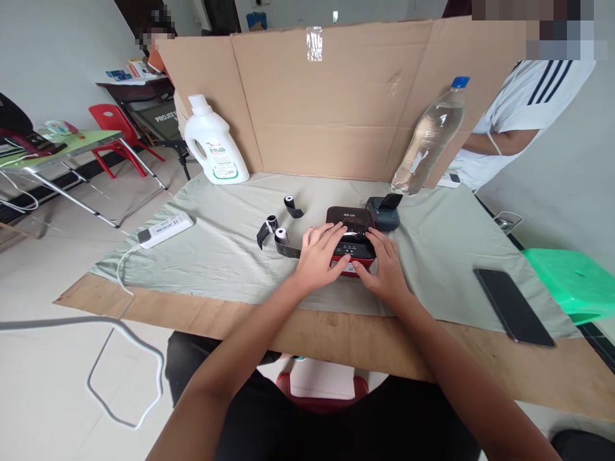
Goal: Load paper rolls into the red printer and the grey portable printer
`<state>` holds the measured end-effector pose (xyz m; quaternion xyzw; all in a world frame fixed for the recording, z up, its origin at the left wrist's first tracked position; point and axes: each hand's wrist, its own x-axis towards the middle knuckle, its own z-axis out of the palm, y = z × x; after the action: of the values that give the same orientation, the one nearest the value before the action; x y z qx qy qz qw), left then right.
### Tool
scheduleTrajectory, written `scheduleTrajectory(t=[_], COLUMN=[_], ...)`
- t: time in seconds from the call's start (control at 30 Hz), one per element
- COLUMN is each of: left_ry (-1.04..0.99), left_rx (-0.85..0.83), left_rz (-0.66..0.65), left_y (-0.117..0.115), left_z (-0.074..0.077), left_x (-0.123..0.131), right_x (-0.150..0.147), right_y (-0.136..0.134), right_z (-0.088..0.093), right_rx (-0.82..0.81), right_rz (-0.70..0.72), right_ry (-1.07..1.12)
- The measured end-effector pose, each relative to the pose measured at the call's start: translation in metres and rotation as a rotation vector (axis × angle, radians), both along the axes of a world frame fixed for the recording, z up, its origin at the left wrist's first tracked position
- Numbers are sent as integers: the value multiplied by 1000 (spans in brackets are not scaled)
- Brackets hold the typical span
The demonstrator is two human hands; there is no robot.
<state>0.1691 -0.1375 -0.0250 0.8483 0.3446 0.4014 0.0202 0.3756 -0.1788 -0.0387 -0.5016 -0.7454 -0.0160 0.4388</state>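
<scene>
A small black-and-red printer (353,221) sits on the cloth, held between my two hands. From its left side, my left hand (321,253) lays its fingers over the top, the thumb at the front edge. My right hand (384,262) grips the right side, fingertips on the lid and thumb at the front. My fingers hide parts of the casing. Left of it stand a white-cored roll of black tape or paper (282,237), a darker roll (271,222) and another small roll (289,203), their ends partly unwound. Just behind on the right is a dark grey device (385,216) with a black strip sticking out.
A cardboard screen (331,102) closes off the back, with a white detergent jug (217,144) and a clear bottle (430,141) before it. A power strip (166,229) lies left, a phone (514,307) right. A person in a white sleeve (548,89) is behind.
</scene>
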Motion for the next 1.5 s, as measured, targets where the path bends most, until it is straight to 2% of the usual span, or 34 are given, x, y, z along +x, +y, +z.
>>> scheduleTrajectory(t=[0.2, 0.3, 0.4, 0.53, 0.67, 0.8, 0.87, 0.93, 1.03, 1.13, 1.2, 1.3, 1.5], left_ry=[-103, -122, -105, -86, -99, -87, -72, -78, -96, -107, -132, -163, -203], left_rx=[87, 98, 74, 75, 118, 91, 71, 88, 131, 182, 238, 285, 296], left_rz=[-102, -145, -175, -170, -163, -136, -114, -114, -124, -115, -122, -137, -123], left_y=[1, 1, 2, 4, 3, 1, 0, -1, -1, -1, -2, -3, 0], left_z=[-21, -28, -29, -27, -27, -27, -27, -27, -27, -26, -24, -21, -19], left_x=[-8, -11, -11, -11, -11, -13, -14, -14, -15, -15, -16, -16, -18], right_x=[6, 11, 18, 26, 26, 16, 9, 1, -14, -30, -36, -40, -33], right_y=[10, 35, 68, 96, 99, 89, 82, 78, 81, 92, 101, 110, 106], right_z=[16, 34, 55, 83, 100, 112, 119, 121, 112, 97, 89, 86, 97], right_rx=[-49, -81, -150, -256, -329, -216, -242, -390, -649, -775, -833, -894, -918], right_rz=[54, 17, -31, -96, -129, -189, -181, -93, 83, 57, 19, 35, 55], right_ry=[79, 143, 163, 44, -58, -15, -11, -48, -230, -529, -645, -683, -671])
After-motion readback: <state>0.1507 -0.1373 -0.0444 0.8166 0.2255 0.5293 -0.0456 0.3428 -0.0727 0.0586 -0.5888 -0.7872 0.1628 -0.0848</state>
